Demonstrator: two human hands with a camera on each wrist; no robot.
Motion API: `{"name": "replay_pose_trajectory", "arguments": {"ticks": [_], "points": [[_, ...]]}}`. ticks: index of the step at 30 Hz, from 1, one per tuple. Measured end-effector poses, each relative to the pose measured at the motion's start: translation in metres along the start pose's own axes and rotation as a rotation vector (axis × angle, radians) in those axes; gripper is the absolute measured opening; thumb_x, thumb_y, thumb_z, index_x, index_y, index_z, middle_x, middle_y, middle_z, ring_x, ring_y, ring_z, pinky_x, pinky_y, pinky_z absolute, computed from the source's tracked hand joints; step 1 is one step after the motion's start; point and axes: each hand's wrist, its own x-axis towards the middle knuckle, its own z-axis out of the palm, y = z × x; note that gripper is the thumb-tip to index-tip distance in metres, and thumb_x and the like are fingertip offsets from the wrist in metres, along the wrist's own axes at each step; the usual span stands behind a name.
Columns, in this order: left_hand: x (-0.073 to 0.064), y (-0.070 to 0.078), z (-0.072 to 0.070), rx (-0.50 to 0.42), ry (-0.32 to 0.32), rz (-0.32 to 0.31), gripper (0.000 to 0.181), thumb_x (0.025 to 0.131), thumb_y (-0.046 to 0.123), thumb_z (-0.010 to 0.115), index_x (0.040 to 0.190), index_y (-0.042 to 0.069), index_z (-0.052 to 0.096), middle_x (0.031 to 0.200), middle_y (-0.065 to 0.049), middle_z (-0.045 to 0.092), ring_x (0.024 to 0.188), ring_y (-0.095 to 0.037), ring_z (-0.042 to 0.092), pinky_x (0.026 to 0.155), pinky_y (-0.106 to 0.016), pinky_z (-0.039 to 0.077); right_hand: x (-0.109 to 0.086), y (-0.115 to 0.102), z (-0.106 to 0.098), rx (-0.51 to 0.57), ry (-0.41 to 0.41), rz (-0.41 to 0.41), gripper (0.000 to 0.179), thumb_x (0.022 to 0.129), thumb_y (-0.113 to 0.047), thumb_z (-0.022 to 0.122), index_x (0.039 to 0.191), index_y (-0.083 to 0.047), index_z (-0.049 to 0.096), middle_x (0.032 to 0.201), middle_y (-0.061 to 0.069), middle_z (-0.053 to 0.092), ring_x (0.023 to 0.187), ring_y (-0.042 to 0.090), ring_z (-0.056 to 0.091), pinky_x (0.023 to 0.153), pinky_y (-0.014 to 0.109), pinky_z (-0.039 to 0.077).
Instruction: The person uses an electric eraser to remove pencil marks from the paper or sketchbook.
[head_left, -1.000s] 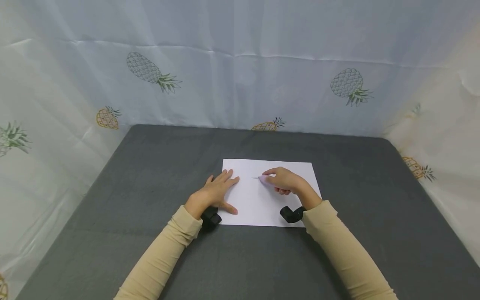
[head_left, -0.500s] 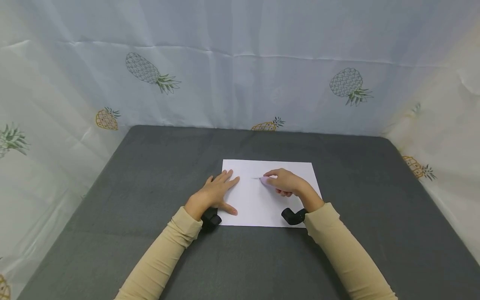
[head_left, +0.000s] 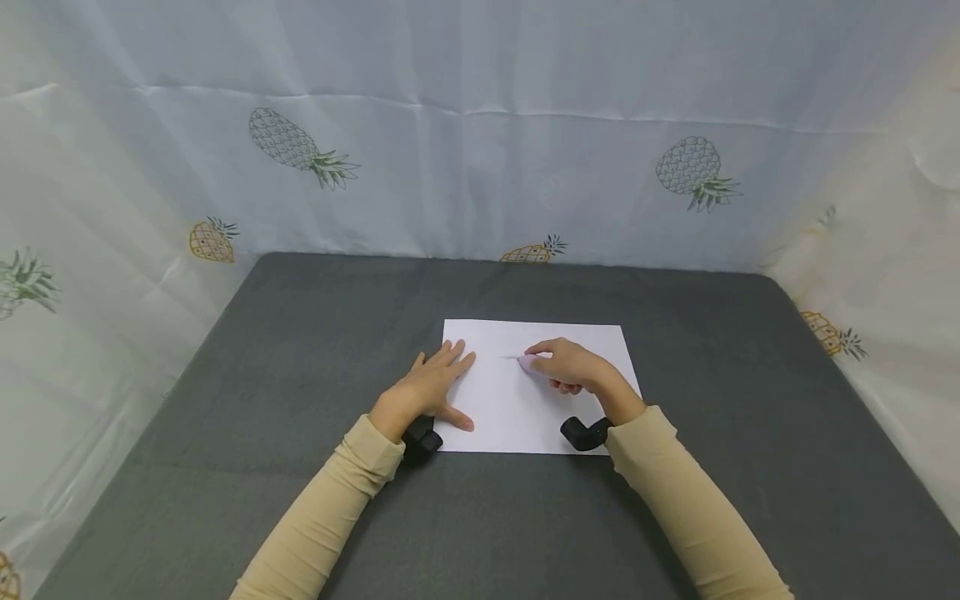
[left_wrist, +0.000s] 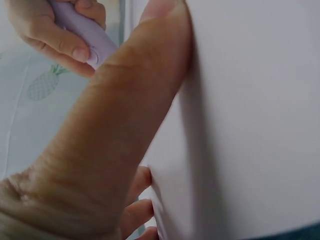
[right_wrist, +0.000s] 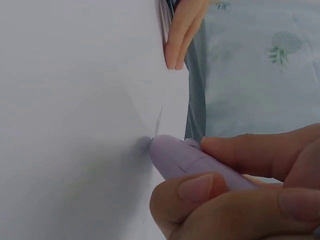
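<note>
A white sheet of paper [head_left: 495,417] lies on the dark table. My left hand [head_left: 429,385] rests on its left edge with the fingers spread. Over the sheet, my right hand [head_left: 573,365] grips a lilac utility knife [head_left: 528,363] between thumb and fingers. In the right wrist view the rounded nose of the utility knife [right_wrist: 172,152] meets the paper, and its blade is hidden. From that nose runs a short thin slit [right_wrist: 159,120]. The left wrist view has my left thumb [left_wrist: 115,110] close up, with the lilac utility knife [left_wrist: 82,30] in my right hand beyond.
The dark grey tabletop [head_left: 345,317] surrounds the sheet. Behind and beside it hangs a pale curtain [head_left: 465,183] with pineapple prints. Black wrist cameras sit at both wrists, the right camera [head_left: 583,433] over the paper's lower right part.
My right hand moved very slightly to the right with the utility knife, and the thin line on the paper looks a little longer. My left hand stays in place on the sheet.
</note>
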Motion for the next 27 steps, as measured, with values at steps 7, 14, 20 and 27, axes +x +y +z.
{"name": "replay_pose_trajectory", "arguments": {"ticks": [7,14,20,27], "points": [[-0.001,0.000,-0.001,0.004,0.007,0.008,0.110,0.069,0.047,0.083,0.154,0.011,0.023,0.165,-0.012,0.009,0.154,-0.032,0.006,0.120,-0.063,0.012,-0.002,-0.002,0.000,0.000,0.005,0.008,0.044,0.099,-0.027,0.046,0.141,-0.014,0.049,0.055,0.000,0.042,0.045,0.011,0.034,0.044,0.021,0.030],[0.000,-0.001,-0.002,-0.001,0.007,0.006,0.110,0.069,0.047,0.083,0.154,0.012,0.023,0.165,-0.012,0.009,0.154,-0.031,0.006,0.121,-0.062,0.012,-0.001,-0.003,0.002,0.016,0.031,-0.017,0.044,0.099,-0.028,0.045,0.140,-0.013,0.049,0.055,-0.001,0.042,0.045,0.010,0.035,0.044,0.020,0.030],[-0.001,-0.001,-0.002,0.004,0.001,0.011,0.110,0.069,0.048,0.082,0.154,0.012,0.023,0.165,-0.012,0.008,0.154,-0.031,0.005,0.121,-0.062,0.012,-0.004,0.008,-0.003,0.046,0.081,-0.042,0.047,0.099,-0.032,0.047,0.143,-0.014,0.046,0.055,-0.001,0.043,0.044,0.011,0.035,0.043,0.021,0.031],[-0.002,-0.002,-0.003,0.005,-0.001,0.011,0.110,0.070,0.048,0.082,0.154,0.012,0.022,0.165,-0.012,0.008,0.154,-0.031,0.005,0.121,-0.062,0.011,-0.005,0.034,-0.016,0.136,0.055,-0.114,0.049,0.100,-0.034,0.048,0.143,-0.010,0.043,0.058,-0.002,0.047,0.047,0.011,0.040,0.046,0.022,0.035]]}}
